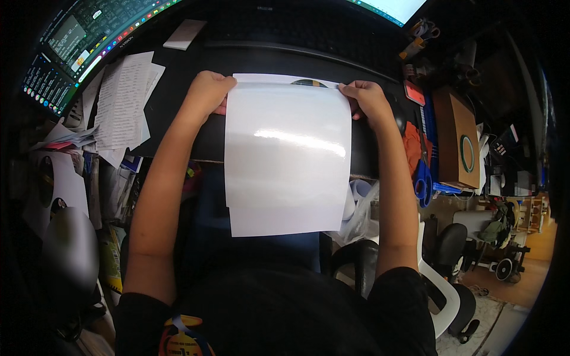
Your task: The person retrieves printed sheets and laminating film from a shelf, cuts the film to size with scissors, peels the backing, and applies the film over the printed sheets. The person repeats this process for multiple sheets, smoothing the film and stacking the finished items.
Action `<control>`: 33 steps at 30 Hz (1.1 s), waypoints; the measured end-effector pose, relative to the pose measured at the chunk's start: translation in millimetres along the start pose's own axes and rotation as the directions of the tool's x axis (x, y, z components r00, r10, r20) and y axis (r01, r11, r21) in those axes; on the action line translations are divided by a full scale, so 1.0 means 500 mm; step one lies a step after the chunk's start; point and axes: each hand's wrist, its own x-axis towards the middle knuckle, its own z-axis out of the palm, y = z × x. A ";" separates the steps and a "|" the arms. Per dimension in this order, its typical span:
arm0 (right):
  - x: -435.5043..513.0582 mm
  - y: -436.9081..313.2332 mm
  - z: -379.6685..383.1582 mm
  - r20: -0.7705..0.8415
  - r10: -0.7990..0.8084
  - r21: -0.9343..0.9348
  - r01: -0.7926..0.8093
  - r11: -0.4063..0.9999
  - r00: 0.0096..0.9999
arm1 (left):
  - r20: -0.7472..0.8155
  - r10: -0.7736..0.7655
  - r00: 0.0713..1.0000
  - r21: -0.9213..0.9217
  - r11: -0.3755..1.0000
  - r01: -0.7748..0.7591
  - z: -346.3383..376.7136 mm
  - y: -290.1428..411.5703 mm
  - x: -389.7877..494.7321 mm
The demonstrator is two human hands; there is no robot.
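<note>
My left hand (210,92) pinches the upper left corner of two stacked white sheets, thumb on top. My right hand (366,97) grips their upper right corner the same way. The upper one, a glossy sheet (285,178), reflects a bright band of light and curves slightly. Beneath it an under sheet (285,222) sticks out at the top and bottom edges. Part of a dark, rounded printed picture (307,82) peeks out along the top. Both sheets hang over the desk's front edge, above my lap; the rest of the print is covered.
On the black desk (173,102) lie loose papers (124,102) at left and a keyboard (303,31) behind. Blue-handled scissors (423,182), a red-orange cloth (412,142) and a cardboard box (452,138) bearing a green ring (467,153) are at right. A white chair (445,307) stands lower right.
</note>
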 end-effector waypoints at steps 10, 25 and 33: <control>0.004 0.003 0.001 -0.019 0.000 -0.018 0.000 1.000 1.000 | -0.002 0.000 1.000 -0.001 1.000 0.000 0.000 0.006 -0.007; -0.056 -0.125 0.158 -0.073 -0.392 -0.505 0.305 0.807 0.917 | -0.045 -0.013 0.999 0.060 0.998 0.016 0.003 -0.009 0.017; -0.076 -0.129 0.313 0.334 -0.449 -0.350 0.551 0.757 0.829 | -0.035 0.049 0.998 0.086 0.995 -0.046 -0.001 -0.024 0.031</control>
